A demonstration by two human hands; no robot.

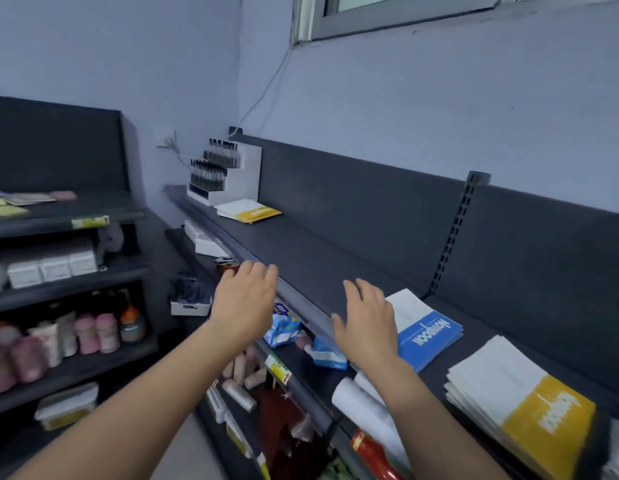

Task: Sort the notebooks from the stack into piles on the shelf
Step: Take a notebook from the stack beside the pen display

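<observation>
A stack of white-and-yellow notebooks point(519, 407) lies at the near right end of the dark top shelf point(322, 261). A blue-and-white notebook pile point(427, 329) lies left of it. A small yellow-and-white pile point(249, 211) sits far along the shelf. My left hand point(244, 299) hovers at the shelf's front edge, fingers relaxed, holding nothing. My right hand point(365, 317) is raised with fingers spread just left of the blue notebook, also holding nothing.
A white rack of small dark bottles point(221, 174) stands at the shelf's far end. Lower shelves hold packets, rolls and a red bottle point(370, 452). Another shelving unit point(62, 271) with bottles and boxes stands on the left.
</observation>
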